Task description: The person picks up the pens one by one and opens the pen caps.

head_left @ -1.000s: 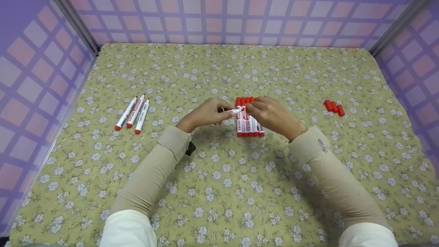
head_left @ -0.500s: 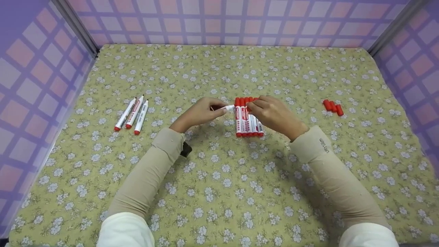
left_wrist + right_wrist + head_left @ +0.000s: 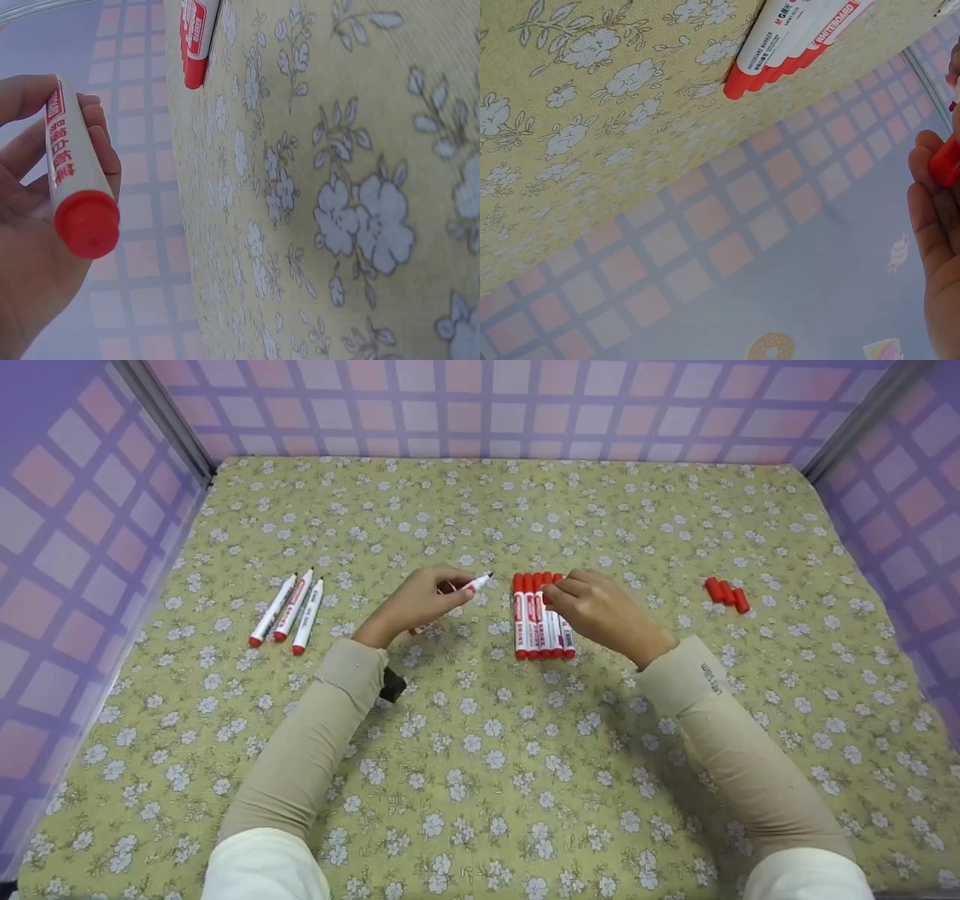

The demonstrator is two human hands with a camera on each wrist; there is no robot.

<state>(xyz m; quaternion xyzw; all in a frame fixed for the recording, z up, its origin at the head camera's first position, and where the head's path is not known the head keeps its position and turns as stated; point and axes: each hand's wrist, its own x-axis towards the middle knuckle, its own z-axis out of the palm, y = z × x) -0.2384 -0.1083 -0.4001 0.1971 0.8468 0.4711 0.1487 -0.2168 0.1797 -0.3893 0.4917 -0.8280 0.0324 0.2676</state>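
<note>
Between the thumb and fingers of my left hand (image 3: 409, 604) is a red whiteboard marker (image 3: 75, 142), white-barrelled with a red end plug. It is uncapped, and its dark tip points up and right in the head view. My right hand (image 3: 604, 615) pinches a red marker cap (image 3: 946, 161), apart from that marker. Just left of and partly under the right hand lies a row of several capped red markers (image 3: 530, 622), side by side on the cloth. The right hand hides part of this row.
Three uncapped markers (image 3: 287, 606) lie at the left, tips pointing away. Over on the right are three loose red caps (image 3: 727, 593). A floral cloth (image 3: 480, 780) covers the table, with checked panels (image 3: 465, 405) standing at the back and sides.
My left hand has moved left with the marker, away from the right hand, and the marker's dark tip now shows. The right hand has stayed nearly in place with the cap.
</note>
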